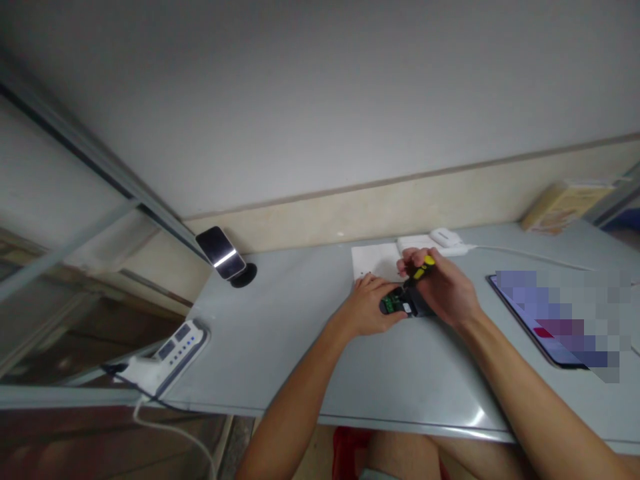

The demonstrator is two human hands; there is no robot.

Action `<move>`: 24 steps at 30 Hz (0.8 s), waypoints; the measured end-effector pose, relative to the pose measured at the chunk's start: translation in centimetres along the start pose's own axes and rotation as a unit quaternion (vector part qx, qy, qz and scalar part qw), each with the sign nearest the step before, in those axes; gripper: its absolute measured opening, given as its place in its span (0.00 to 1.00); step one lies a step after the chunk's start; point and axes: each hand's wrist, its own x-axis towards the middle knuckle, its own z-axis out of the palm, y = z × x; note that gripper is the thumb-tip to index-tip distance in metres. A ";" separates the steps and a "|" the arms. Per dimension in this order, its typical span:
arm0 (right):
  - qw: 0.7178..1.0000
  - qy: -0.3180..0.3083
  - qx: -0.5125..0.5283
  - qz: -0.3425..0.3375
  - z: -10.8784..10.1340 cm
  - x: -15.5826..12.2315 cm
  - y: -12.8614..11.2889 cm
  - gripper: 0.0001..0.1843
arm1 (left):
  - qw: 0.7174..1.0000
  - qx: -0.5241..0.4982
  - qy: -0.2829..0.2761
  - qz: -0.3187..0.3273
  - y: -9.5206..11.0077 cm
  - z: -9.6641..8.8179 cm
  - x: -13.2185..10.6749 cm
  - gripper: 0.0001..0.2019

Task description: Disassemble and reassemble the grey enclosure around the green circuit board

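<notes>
I see the left hand point(369, 305) holding a black device point(413, 303) with a bare green circuit board point(390, 305) on the grey tabletop point(280, 320), between it and the right hand point(450, 288), which grips a yellow-and-black tool point(424, 268).

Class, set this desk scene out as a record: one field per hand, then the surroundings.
Left hand: gripping a dark device, green circuit board exposed
Right hand: holding a yellow-and-black tool at the device; tip contact unclear
Behind hands: white paper
Left side: phone on black stand; white power strip
Right side: tablet, screen partly pixelated; yellowish box by the wall
</notes>
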 end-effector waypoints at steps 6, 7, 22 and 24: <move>0.999 -0.008 0.002 0.036 -0.5 -0.1 0.7 0.18 | 1.000 0.000 -0.005 -0.005 0.0 0.1 0.0 0.27; 0.999 -0.008 0.002 0.032 -0.4 -0.1 0.9 0.20 | 1.000 0.002 -0.005 -0.006 0.0 0.1 0.0 0.27; 1.000 0.024 -0.008 -0.016 -0.5 0.1 0.4 0.22 | 1.000 0.004 -0.006 0.005 0.1 -0.1 0.1 0.27; 0.999 0.028 -0.009 -0.026 -0.3 0.2 0.4 0.19 | 1.000 0.001 -0.005 0.000 0.1 -0.1 0.1 0.26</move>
